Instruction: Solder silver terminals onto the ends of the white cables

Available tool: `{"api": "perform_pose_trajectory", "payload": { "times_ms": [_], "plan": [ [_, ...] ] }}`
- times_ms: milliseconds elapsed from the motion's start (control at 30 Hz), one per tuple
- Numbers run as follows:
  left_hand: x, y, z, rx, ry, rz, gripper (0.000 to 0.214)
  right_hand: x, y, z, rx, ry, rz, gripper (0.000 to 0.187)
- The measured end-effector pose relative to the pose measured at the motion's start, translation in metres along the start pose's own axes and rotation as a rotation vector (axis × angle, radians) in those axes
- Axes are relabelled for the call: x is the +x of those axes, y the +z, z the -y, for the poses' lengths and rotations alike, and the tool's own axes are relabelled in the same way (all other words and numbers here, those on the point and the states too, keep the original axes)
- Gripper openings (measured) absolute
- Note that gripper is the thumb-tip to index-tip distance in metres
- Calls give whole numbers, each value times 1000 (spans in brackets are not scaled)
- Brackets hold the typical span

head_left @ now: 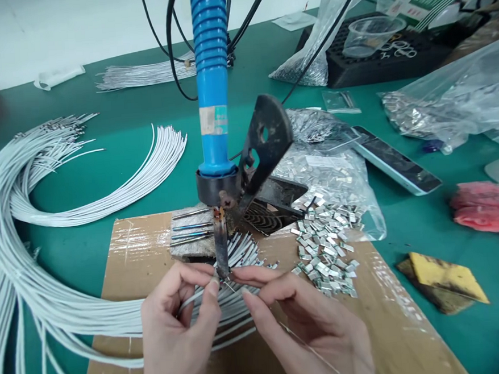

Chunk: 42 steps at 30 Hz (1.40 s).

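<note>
My left hand (181,317) pinches a white cable (191,301) near its end, thumb and forefinger together. Right beside it, my right hand (305,314) holds a thin length of solder wire (312,350), which trails back under the palm. The fingertips of both hands meet just below the dark tip (221,251) of a blue-handled soldering iron (213,98) that points straight down. Whatever small part sits at the cable end is mostly hidden by my fingers. Behind and under my hands lies a bundle of white cables (236,307).
A heap of small metal connectors (326,255) lies right of the iron on the cardboard (122,258). Coiled white cables (3,210) fill the left. A black metal bracket (267,140) juts beside the iron. A phone (397,159) and a yellow sponge (446,276) lie at right.
</note>
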<state>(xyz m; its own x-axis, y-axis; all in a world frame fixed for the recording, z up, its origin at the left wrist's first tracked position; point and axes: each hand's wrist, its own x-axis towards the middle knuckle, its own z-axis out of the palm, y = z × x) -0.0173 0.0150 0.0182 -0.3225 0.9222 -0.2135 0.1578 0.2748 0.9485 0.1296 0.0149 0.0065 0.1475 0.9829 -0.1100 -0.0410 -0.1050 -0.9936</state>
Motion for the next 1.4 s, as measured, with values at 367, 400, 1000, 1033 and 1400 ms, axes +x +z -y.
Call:
{"api": "perform_pose_trajectory", "payload": {
  "times_ms": [367,400,1000,1033,1400],
  "plan": [
    [-4,8,-5,4,8,-91,15,-1,1,3,39,12,17,19],
    [-3,6,-4,7,5,-55,15,-1,2,3,41,16,21,19],
    [-2,-2,4,13,25,12,14,0,-1,-4,-30,-67,47,17],
    [-3,-2,4,8,19,10,14,0,-1,-4,-33,-61,33,18],
    [2,-4,9,17,23,43,14,1,0,-4,-95,-124,44,18]
  ]
}}
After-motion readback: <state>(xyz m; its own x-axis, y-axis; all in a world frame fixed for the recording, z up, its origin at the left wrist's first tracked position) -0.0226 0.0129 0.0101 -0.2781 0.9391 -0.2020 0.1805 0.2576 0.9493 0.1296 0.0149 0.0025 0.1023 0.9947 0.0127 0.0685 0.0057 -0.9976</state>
